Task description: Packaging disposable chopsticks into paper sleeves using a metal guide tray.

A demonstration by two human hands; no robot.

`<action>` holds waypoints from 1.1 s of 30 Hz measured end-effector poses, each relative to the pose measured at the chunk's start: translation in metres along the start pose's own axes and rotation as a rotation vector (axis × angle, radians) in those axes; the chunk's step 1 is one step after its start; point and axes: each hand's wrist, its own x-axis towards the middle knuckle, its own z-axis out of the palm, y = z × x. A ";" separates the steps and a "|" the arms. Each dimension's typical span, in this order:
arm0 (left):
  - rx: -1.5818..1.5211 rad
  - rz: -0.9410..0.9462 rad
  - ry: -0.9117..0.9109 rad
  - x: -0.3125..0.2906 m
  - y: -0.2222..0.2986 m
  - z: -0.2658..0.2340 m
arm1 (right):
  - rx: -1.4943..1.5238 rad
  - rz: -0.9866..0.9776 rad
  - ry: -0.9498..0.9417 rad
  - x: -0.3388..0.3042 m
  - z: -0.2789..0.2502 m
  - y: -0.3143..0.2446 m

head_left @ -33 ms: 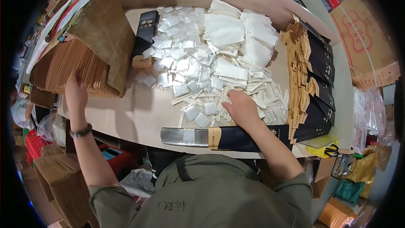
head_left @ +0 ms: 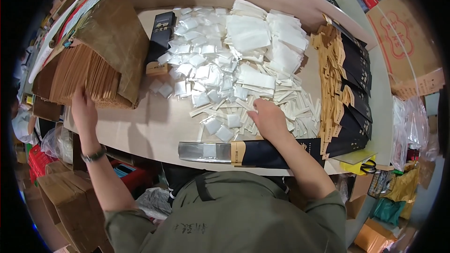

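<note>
The right hand lies flat, fingers spread, seemingly gripping nothing, on white paper strips running leftward from its fingertips. The left hand, open, touches the brown bag stack.

A pale beige table carries a spread of clear and white sachets and white paper packets, with off-white slim sticks scattered beside them. Brown paper bags stand stacked under a crumpled brown wrapper. A row of black pouches shows tan tops; one black pouch with a tan band lies next to a shiny silver inner bag. A black box has a tan base. The person wears an olive-green shirt and a dark wristwatch. Yellow-handled scissors lie at the edge.
</note>
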 end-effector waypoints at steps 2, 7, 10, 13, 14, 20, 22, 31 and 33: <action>-0.255 -0.277 0.068 -0.049 0.045 -0.006 | -0.004 0.158 -0.026 0.000 0.000 0.004; -0.663 -0.455 -0.116 -0.209 0.143 0.031 | 0.048 0.049 0.029 0.010 -0.005 -0.005; -0.631 -0.246 -0.455 -0.232 0.184 0.033 | 0.116 -0.080 0.214 0.030 -0.024 0.013; -0.590 -0.106 -0.400 -0.226 0.188 0.043 | -0.086 0.030 0.074 0.070 -0.060 0.036; -0.655 -0.203 -0.441 -0.222 0.188 0.044 | -0.091 0.030 0.088 0.076 -0.059 0.050; -0.873 -0.475 -0.476 -0.214 0.179 0.044 | -0.323 -0.141 -0.271 0.084 -0.031 0.075; -0.883 -0.456 -0.376 -0.215 0.171 0.043 | -0.306 -0.031 -0.118 0.079 -0.031 0.073; -0.927 -0.581 -0.359 -0.207 0.158 0.032 | 0.287 -0.122 -0.543 -0.001 -0.015 -0.084; -0.986 -0.589 -0.377 -0.206 0.162 0.030 | 0.026 -0.298 -0.445 -0.021 0.012 -0.087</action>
